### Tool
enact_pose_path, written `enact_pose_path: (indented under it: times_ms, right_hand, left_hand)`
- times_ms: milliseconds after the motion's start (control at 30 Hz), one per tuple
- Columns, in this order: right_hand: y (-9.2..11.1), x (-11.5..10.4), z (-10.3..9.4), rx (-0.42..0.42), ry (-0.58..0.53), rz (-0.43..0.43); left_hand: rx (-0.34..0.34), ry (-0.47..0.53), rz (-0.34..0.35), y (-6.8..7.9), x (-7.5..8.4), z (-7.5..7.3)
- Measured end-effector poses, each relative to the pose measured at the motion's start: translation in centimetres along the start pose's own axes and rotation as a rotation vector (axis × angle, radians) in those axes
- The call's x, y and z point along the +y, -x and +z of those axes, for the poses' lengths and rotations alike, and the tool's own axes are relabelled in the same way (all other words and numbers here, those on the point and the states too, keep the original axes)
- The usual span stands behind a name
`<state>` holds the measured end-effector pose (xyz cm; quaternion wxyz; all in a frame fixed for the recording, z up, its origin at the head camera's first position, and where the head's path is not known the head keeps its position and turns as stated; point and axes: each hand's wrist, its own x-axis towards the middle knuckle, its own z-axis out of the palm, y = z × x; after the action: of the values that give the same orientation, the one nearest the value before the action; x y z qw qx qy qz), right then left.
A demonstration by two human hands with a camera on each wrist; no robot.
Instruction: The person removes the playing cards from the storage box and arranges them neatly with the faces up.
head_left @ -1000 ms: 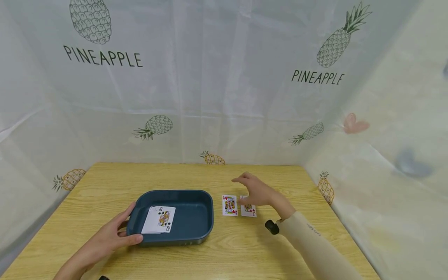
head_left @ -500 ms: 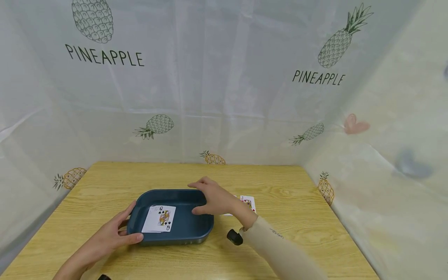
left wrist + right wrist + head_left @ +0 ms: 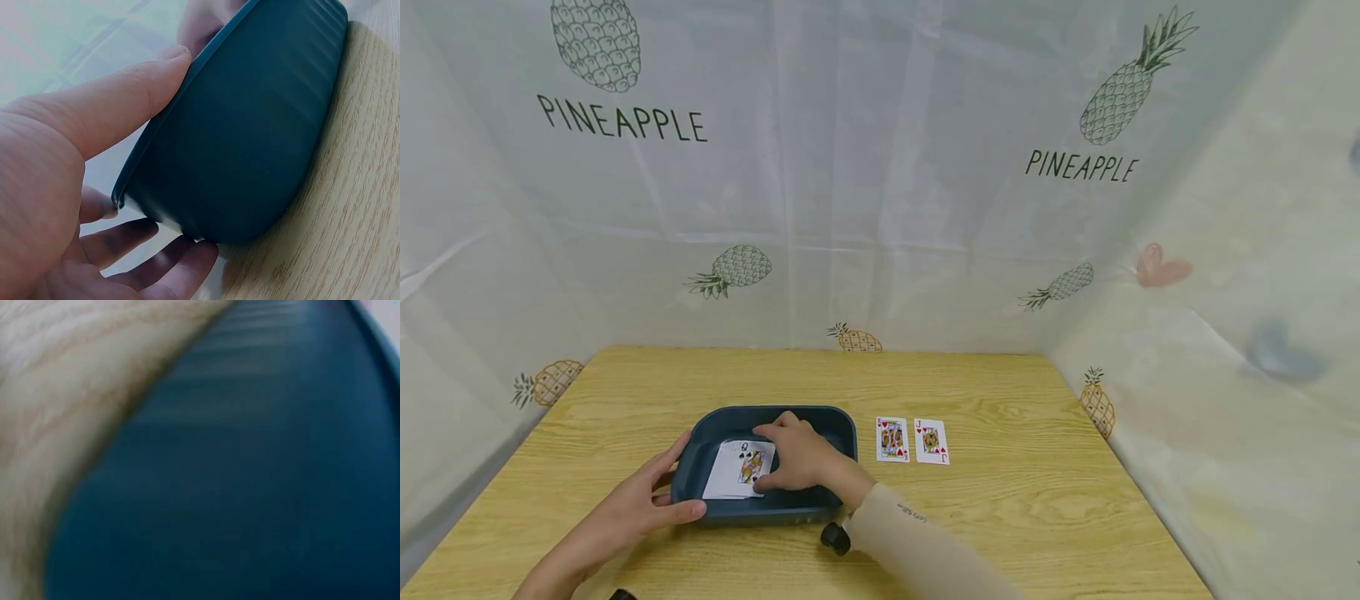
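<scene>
A dark blue tray (image 3: 805,510) stands on the table, and in its left part lies a small stack of playing cards (image 3: 724,472). On top of the stack is a queen of spades (image 3: 751,465), face up. My left hand (image 3: 647,500) grips the tray's left end; in the left wrist view the thumb (image 3: 134,94) presses the rim and the fingers (image 3: 181,269) curve along the wall. My right hand (image 3: 805,457) is inside the tray, its thumb and fingertips spread at the queen's right side. The right wrist view shows only the blurred tray wall (image 3: 250,487).
To the right of the tray, a king of hearts (image 3: 892,440) and a jack of hearts (image 3: 931,442) lie face up side by side on the wooden table (image 3: 1015,500). A pineapple-print curtain (image 3: 880,208) hangs behind and along both sides.
My right hand has moved left from above the king and jack of hearts, over the tray's right rim, down to the queen of spades. The left hand and tray have stayed put.
</scene>
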<state>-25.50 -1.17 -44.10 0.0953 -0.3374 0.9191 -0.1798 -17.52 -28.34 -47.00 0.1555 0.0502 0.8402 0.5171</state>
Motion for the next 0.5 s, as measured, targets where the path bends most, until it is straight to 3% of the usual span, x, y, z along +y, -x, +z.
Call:
enact_pose_path:
  times_ms: [233,500]
  right_hand:
    - [-0.9,-0.9,1.9,0.018,0.104,0.073]
    - [-1.0,-1.3,2.0,0.0,0.209,0.093]
  left_hand:
    - [-0.01,0.01,-0.029,0.0,-0.3,0.0]
    - [-0.01,0.0,-0.02,-0.1,-0.1,0.0]
